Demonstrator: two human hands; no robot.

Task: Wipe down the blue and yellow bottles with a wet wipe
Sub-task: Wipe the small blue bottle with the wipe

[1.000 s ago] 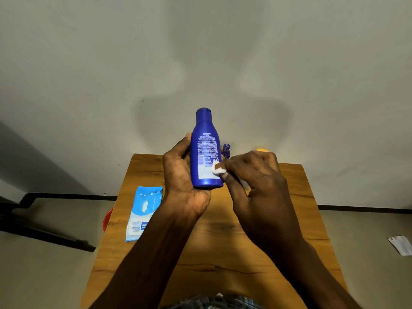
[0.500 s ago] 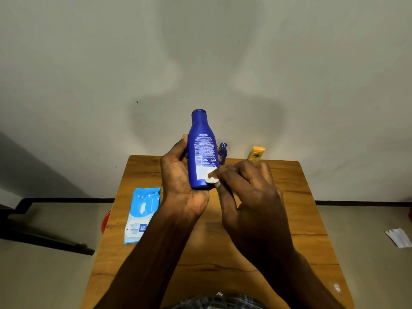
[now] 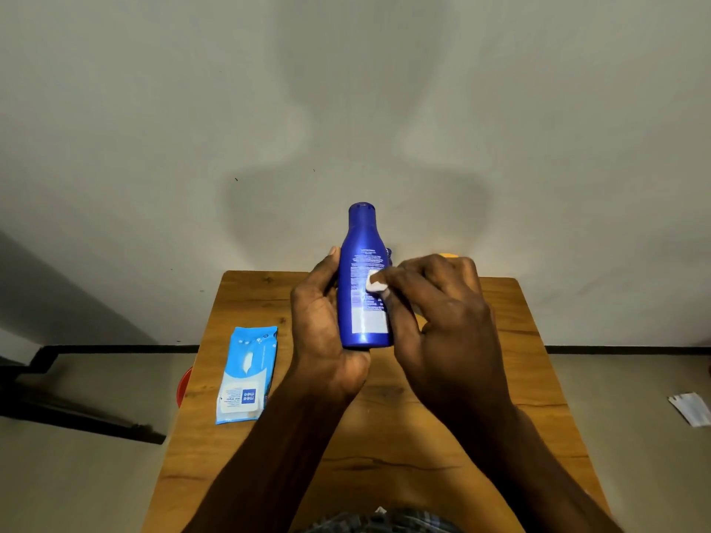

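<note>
My left hand (image 3: 323, 325) grips a tall blue bottle (image 3: 363, 263) upright above the wooden table (image 3: 384, 436), its printed back label facing me. My right hand (image 3: 442, 321) pinches a small folded white wet wipe (image 3: 374, 282) and presses it against the label on the bottle's right side. Just the orange-yellow top of the yellow bottle (image 3: 448, 256) peeks over my right knuckles at the table's far edge. A sliver of a smaller dark blue item (image 3: 388, 252) shows behind the bottle.
A light blue wet-wipe pack (image 3: 246, 375) lies flat on the table's left part. A red object (image 3: 184, 386) sits on the floor under the left edge. A white scrap (image 3: 690, 407) lies on the floor at right. A plain wall rises behind.
My right hand slid the wipe up the bottle's label from near the base to mid-height. The yellow bottle, visible half a second ago, is now mostly hidden behind my right hand.
</note>
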